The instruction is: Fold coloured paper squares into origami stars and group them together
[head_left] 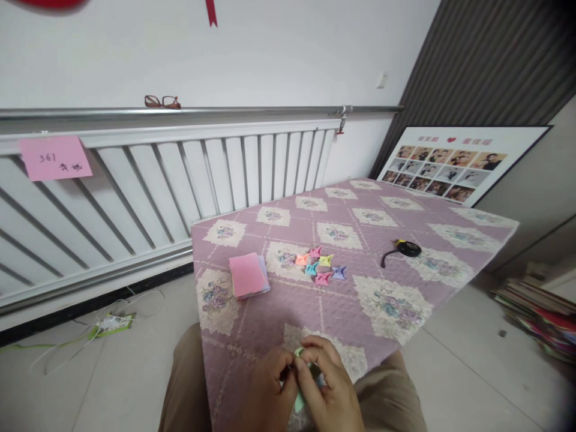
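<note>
A small light green paper piece (299, 401) is pinched between my two hands near the front edge of the table. My left hand (270, 390) is closed on it from the left, fingers bent. From the right, my right hand (330, 384) grips its upper end with thumb and fingertips. Part of the paper is hidden by the fingers. Beyond my hands lie several small folded paper shapes (311, 269) in pink, orange, yellow, blue and purple. To their left sits a stack of square paper sheets (249, 275), pink on top.
A black tape measure (408, 248) lies on the right part of the flowered tablecloth (279, 318). Behind the table are a white radiator (265, 162) and a leaning photo board (450, 159). Glasses (162, 102) rest on the pipe. A power strip (113, 324) is on the floor.
</note>
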### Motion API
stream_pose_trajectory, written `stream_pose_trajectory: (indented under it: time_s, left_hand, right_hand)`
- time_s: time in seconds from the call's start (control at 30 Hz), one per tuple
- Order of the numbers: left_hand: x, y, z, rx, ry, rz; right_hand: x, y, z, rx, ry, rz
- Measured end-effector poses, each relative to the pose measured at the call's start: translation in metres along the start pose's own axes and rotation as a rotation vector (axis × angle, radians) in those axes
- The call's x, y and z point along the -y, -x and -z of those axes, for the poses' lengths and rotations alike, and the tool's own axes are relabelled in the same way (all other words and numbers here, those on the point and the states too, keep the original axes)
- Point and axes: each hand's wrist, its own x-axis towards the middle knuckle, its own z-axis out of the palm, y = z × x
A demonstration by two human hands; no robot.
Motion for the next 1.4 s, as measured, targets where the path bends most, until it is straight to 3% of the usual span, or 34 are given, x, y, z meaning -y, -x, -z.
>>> stream_pose_trajectory:
  time_s: [0.1,0.37,0.57,0.77,0.9,1.0,1.23,1.4]
  left_hand:
    - [0.002,0.0,-0.003,-0.017,0.026,0.008]
    - [0.008,-0.003,-0.007,0.103,0.168,0.049]
    - [0.017,-0.007,-0.014,0.115,0.327,0.068]
    - [0.015,-0.005,-0.006,0.099,0.075,0.013]
    - [0.012,-0.003,0.001,0.1,-0.152,-0.056]
    - [0.011,-0.002,0.002,0.116,-0.195,-0.072]
    - [0.011,-0.003,0.0,0.163,0.06,0.023]
    - [0.016,-0.005,-0.005,0.175,0.279,0.066]
  right_hand:
    - [0.002,-0.002,0.002,0.037,-0.074,-0.062]
    - [-0.014,-0.002,-0.006,0.124,-0.277,-0.329]
    - [-0.013,-0.002,-0.006,0.11,-0.349,-0.303]
    - [-0.009,-0.005,-0.005,0.08,-0.304,-0.199]
    - [-0.004,-0.006,-0.003,0.123,-0.283,-0.188]
    - [-0.001,-0.006,-0.002,0.155,-0.3,-0.188]
    - [-0.009,-0.005,-0.004,0.164,-0.32,-0.353]
    - [-0.012,-0.001,-0.004,0.171,-0.397,-0.39]
